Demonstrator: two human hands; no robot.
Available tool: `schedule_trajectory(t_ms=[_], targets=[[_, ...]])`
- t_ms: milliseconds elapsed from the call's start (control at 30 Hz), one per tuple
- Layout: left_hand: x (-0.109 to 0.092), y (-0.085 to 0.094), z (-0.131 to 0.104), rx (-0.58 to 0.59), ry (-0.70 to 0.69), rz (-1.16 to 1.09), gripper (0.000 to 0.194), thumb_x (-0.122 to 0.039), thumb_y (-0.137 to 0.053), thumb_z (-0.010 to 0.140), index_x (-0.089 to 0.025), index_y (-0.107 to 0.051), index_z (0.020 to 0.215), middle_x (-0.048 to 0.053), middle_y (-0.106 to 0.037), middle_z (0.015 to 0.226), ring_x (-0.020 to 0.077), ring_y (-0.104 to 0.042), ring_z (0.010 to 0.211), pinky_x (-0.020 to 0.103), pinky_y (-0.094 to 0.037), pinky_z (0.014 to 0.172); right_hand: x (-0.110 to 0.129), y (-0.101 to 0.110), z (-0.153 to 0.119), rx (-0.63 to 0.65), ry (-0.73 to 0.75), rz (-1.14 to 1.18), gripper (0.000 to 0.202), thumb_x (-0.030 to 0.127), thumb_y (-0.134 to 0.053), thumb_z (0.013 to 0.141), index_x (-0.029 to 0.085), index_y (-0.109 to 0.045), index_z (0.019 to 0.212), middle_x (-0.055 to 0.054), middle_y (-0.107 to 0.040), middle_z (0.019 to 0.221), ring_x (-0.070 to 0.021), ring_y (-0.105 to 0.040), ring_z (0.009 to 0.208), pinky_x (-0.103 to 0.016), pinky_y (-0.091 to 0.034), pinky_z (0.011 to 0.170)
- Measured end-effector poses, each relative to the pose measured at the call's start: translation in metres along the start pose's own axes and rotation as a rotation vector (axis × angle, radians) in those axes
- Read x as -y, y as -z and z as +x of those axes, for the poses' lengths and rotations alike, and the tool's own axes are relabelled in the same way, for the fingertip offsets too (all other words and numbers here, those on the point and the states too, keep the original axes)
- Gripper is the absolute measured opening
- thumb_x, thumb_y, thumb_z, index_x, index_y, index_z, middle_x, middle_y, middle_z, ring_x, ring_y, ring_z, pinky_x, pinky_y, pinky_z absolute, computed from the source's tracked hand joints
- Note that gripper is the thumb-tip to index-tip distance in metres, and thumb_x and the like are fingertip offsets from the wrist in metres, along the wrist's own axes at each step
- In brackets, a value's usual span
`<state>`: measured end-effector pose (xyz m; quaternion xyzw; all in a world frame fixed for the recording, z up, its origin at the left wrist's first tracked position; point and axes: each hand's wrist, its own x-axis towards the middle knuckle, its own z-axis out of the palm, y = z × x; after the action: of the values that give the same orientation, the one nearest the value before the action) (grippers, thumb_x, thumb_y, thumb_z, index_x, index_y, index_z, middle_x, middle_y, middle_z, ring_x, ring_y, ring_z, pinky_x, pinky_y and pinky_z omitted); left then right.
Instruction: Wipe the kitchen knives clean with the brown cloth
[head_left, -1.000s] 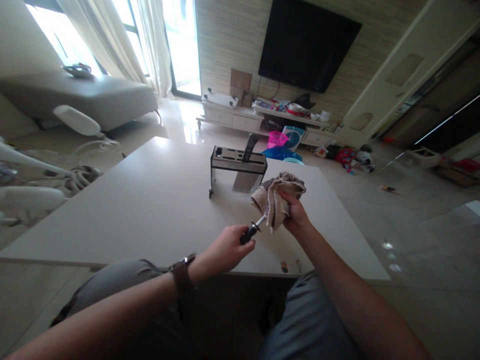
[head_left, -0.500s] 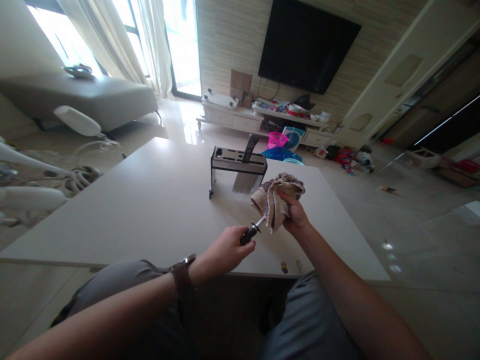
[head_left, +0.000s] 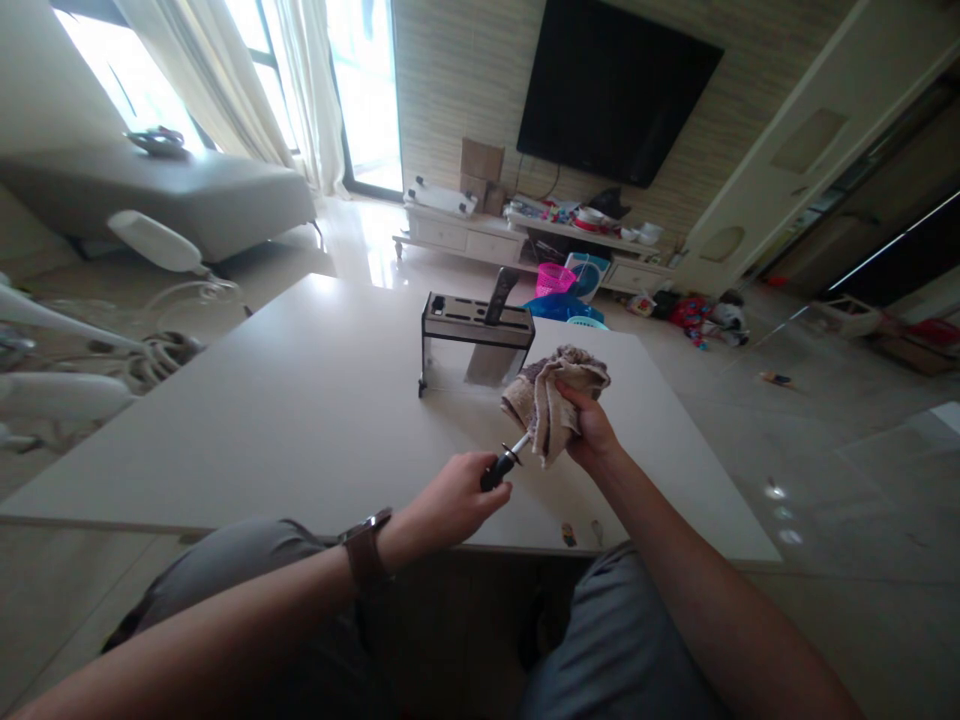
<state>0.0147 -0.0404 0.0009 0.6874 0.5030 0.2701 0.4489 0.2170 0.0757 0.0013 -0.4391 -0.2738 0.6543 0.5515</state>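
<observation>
My left hand (head_left: 459,497) is closed round the black handle of a sharpening steel (head_left: 501,468), whose thin metal rod points up and right. Most of that rod is hidden inside a beige and brown cloth (head_left: 551,405). My right hand (head_left: 592,428) grips the cloth, thumb on top, wrapped about the rod. Just behind the cloth stands a knife block (head_left: 478,318) with a dark slotted top and clear sides. One broad-bladed knife (head_left: 500,296) sits upright in it, black handle above the slots.
The white table (head_left: 300,420) carries the block. Two small items, one of them a yellow and dark figure (head_left: 568,535), lie near its front edge. White chairs (head_left: 157,243) stand at left. Beyond the table are a pink basket (head_left: 555,279) and a low TV cabinet (head_left: 465,238).
</observation>
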Motion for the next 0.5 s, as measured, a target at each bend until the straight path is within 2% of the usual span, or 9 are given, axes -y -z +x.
schedule_trajectory(t_ms=[500], targets=[[-0.0014, 0.0011, -0.0013, -0.006, 0.005, -0.013, 0.023, -0.037, -0.057, 0.088, -0.017, -0.056, 0.076, -0.001, -0.056, 0.064, 0.0114, -0.046, 0.055, 0.025, -0.029, 0.051, -0.0027, 0.0032, 0.0025, 0.019, 0.030, -0.019, 0.026, 0.025, -0.083, 0.070, 0.020, -0.076, 0.095, -0.003, -0.080, 0.083, -0.0240, -0.077, 0.079, -0.039, -0.065, 0.086]])
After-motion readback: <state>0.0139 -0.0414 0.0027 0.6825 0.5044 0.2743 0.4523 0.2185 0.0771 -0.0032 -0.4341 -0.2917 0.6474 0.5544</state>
